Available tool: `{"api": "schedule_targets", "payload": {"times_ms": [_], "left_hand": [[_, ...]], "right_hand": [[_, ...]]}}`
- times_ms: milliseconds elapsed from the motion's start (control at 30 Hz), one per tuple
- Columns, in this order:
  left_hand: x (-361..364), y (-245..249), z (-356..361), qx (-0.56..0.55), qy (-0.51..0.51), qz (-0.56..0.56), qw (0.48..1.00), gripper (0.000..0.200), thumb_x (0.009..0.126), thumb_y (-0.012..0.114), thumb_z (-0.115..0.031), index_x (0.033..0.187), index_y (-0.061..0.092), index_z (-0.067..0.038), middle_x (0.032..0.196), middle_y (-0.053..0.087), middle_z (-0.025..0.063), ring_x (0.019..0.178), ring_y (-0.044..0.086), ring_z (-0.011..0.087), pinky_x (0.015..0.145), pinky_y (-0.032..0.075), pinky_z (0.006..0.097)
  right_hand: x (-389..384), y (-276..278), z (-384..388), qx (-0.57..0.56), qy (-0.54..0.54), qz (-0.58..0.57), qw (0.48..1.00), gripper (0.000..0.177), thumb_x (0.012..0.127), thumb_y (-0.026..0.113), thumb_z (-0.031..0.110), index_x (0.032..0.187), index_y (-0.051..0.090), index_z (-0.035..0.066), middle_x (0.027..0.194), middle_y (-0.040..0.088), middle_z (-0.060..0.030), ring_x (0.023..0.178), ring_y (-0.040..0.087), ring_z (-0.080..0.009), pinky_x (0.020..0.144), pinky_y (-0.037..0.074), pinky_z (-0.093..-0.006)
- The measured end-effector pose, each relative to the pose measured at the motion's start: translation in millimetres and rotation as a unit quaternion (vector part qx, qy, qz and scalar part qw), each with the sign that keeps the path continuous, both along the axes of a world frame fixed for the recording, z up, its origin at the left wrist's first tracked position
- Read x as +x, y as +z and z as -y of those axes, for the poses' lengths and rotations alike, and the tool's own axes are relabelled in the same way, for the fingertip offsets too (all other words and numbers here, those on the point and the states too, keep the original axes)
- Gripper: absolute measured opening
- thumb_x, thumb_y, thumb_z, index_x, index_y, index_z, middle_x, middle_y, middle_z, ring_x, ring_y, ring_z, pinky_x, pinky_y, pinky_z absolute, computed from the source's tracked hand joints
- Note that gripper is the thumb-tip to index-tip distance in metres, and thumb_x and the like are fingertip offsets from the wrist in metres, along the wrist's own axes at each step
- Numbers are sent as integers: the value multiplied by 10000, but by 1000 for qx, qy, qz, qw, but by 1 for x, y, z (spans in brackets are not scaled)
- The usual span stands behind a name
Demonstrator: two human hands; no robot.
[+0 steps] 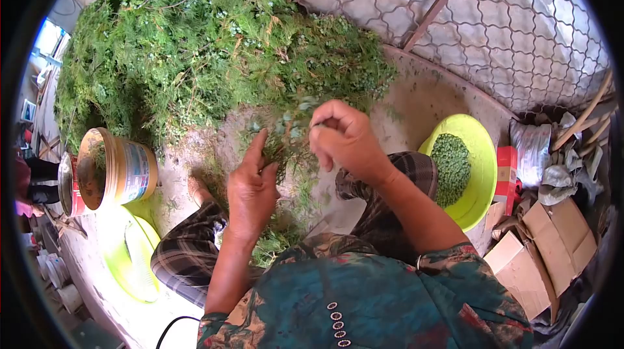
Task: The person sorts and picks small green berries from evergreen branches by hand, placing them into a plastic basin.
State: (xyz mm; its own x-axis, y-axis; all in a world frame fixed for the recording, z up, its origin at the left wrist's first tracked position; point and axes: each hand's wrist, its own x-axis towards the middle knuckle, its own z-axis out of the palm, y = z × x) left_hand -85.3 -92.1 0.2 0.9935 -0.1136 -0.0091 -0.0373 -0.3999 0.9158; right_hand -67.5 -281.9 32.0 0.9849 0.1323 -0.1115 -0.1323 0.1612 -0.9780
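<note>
A leafy evergreen sprig with pale blue-green berry-like cones hangs between my hands, partly smeared by motion. My left hand is at the sprig's lower left, index finger raised and the other fingers curled; its grip on the stem is mostly hidden. Close to the sprig's right side, my right hand is closed, thumb and fingertips pinched together. Whatever lies in that pinch is too small to name. By my right knee stands a yellow-green basin holding a heap of small green cones.
A large pile of evergreen branches lies ahead. At left are a tan bucket and another yellow-green basin. Wire mesh borders the back right, with cardboard boxes and a red box below. Another person's legs show far left.
</note>
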Motion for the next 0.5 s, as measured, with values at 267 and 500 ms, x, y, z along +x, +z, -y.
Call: {"api": "schedule_targets", "payload": {"times_ms": [267, 500], "left_hand": [[-10, 6, -20, 6, 5, -1, 1000, 432, 787, 651, 1, 1207, 553, -37, 904, 661, 123, 723, 591, 114, 654, 491, 254], [-22, 12, -22, 63, -33, 89, 993, 347, 774, 668, 1, 1111, 586, -19, 1018, 648, 171, 876, 664, 221, 736, 517, 290]], "right_hand": [[-6, -7, 1, 11, 49, -123, 991, 157, 842, 627, 156, 895, 538, 37, 830, 548, -33, 571, 488, -66, 444, 395, -218], [-10, -18, -25, -163, 48, 87, 982, 264, 810, 666, 228, 889, 564, -3, 753, 574, -80, 679, 547, -141, 597, 438, -304]]}}
